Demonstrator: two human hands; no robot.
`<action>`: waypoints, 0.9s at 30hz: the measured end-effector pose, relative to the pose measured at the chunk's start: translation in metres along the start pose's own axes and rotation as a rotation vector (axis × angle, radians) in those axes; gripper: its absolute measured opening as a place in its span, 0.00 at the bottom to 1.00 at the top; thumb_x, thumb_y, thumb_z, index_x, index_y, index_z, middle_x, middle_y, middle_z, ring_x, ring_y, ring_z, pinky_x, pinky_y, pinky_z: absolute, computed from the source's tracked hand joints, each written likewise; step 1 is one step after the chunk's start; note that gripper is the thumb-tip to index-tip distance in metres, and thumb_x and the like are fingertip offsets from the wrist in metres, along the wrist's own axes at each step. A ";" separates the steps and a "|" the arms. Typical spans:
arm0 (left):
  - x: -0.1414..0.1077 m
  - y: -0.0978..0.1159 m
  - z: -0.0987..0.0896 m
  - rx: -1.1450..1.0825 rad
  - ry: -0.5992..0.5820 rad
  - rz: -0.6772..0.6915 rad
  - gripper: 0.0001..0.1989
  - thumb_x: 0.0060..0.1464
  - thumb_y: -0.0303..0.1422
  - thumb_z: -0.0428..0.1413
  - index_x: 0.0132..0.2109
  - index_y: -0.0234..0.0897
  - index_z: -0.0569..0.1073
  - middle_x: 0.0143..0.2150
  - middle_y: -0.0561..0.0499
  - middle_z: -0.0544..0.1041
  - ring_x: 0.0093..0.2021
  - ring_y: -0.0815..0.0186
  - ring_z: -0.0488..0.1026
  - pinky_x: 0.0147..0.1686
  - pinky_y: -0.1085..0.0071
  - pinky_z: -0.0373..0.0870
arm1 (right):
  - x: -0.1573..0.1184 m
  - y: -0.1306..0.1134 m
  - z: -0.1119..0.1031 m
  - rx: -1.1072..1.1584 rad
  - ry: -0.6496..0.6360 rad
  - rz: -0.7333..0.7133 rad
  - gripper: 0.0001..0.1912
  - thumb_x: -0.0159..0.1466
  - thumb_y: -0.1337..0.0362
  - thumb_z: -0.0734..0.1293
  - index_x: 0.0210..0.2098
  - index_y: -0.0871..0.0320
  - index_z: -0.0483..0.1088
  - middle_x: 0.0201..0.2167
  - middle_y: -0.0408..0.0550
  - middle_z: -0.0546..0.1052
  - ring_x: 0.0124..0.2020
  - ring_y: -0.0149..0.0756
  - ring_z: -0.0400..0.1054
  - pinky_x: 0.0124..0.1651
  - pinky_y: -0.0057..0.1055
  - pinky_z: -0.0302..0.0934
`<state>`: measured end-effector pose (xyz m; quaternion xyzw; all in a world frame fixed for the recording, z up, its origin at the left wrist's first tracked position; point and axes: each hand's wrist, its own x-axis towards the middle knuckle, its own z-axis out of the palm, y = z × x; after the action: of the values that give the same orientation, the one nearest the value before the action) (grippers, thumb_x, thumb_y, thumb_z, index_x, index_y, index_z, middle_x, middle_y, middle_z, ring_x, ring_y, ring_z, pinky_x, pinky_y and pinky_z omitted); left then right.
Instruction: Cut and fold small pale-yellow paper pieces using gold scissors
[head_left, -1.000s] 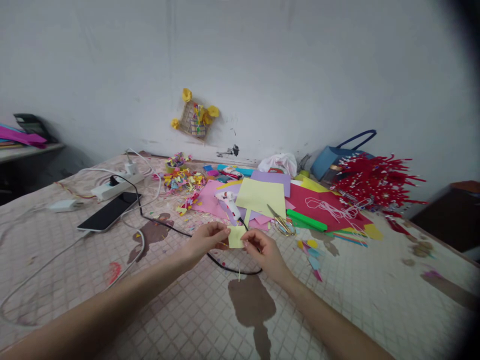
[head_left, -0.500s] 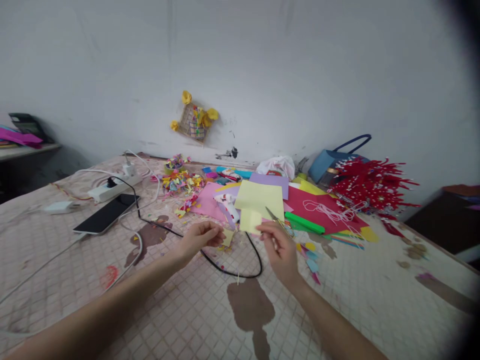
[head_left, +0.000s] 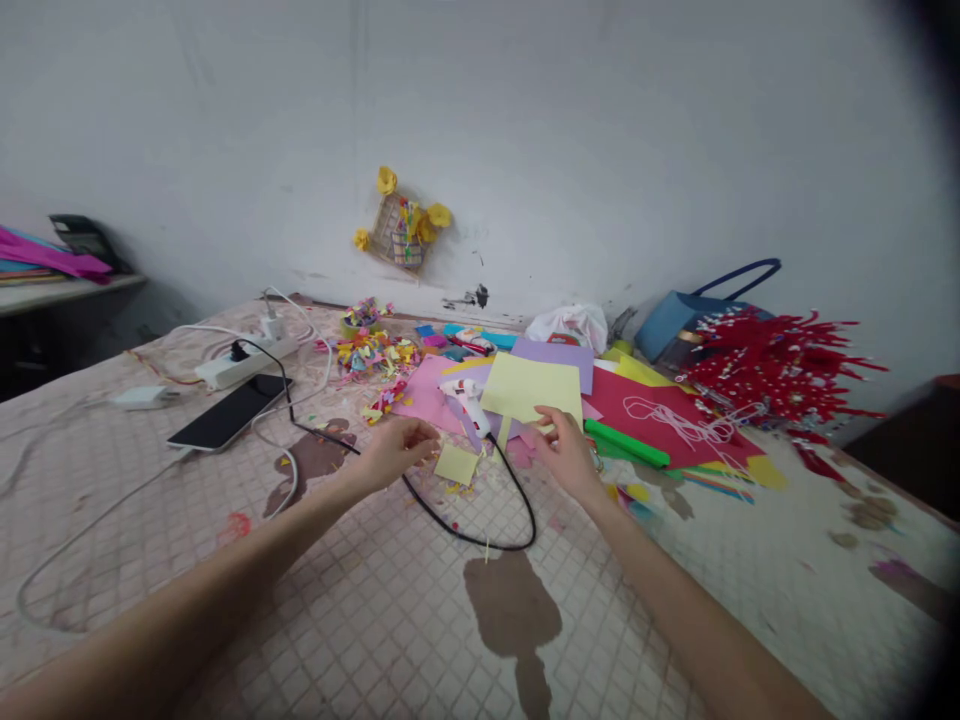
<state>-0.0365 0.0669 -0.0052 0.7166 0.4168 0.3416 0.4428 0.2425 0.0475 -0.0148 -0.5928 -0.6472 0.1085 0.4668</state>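
Observation:
My left hand (head_left: 396, 452) hovers left of a small pale yellow paper square (head_left: 456, 464); its fingers are loosely curled with nothing visible in them. My right hand (head_left: 564, 450) is open, fingertips at the lower edge of a larger pale yellow sheet (head_left: 534, 388). A narrow pale yellow strip (head_left: 504, 434) shows below that sheet. Between my hands lies a white glue gun (head_left: 468, 404) with a black cord (head_left: 480, 543) looping toward me. Part of the scissors' handle (head_left: 597, 457) shows behind my right hand; the rest is hidden.
Red paper (head_left: 645, 405), a green stick-like piece (head_left: 627, 443) and white string (head_left: 686, 425) lie right, before bundled red fuzzy stems (head_left: 780, 370). Colourful scraps (head_left: 375, 355) are heaped at back left. A phone (head_left: 229, 414) and power strip (head_left: 247, 362) with cables lie left.
My right hand no longer holds the small yellow paper piece and its fingers have spread over the larger sheet. My left hand is clear of the yellow square. The view has shifted slightly.

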 end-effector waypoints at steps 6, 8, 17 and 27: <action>0.010 0.003 0.008 0.378 0.035 0.057 0.13 0.38 0.34 0.59 0.35 0.35 0.71 0.29 0.50 0.73 0.28 0.65 0.69 0.26 0.73 0.61 | -0.008 0.003 -0.002 0.074 -0.012 0.035 0.16 0.56 0.60 0.62 0.42 0.60 0.66 0.34 0.49 0.70 0.23 0.30 0.63 0.26 0.29 0.59; 0.012 0.004 0.014 0.391 0.053 0.066 0.13 0.32 0.31 0.62 0.31 0.35 0.71 0.28 0.50 0.72 0.29 0.64 0.68 0.27 0.72 0.60 | -0.006 0.006 -0.005 0.106 0.003 0.059 0.15 0.57 0.58 0.61 0.41 0.61 0.66 0.33 0.48 0.70 0.23 0.30 0.63 0.25 0.28 0.58; 0.005 0.009 0.018 0.212 0.015 0.041 0.07 0.43 0.33 0.56 0.28 0.35 0.67 0.22 0.54 0.70 0.23 0.69 0.68 0.24 0.74 0.63 | -0.020 -0.027 0.001 0.280 -0.088 0.129 0.13 0.60 0.57 0.60 0.40 0.59 0.66 0.28 0.46 0.70 0.25 0.31 0.64 0.22 0.25 0.57; -0.015 0.038 0.030 -0.295 -0.075 -0.023 0.11 0.48 0.36 0.55 0.35 0.32 0.67 0.25 0.52 0.71 0.24 0.72 0.69 0.23 0.76 0.66 | -0.055 -0.074 0.024 0.734 -0.520 0.293 0.11 0.56 0.63 0.65 0.39 0.57 0.64 0.29 0.43 0.69 0.25 0.27 0.62 0.23 0.22 0.54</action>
<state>-0.0057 0.0331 0.0166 0.6510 0.3535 0.3672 0.5625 0.1677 -0.0105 -0.0027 -0.4267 -0.5711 0.5398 0.4477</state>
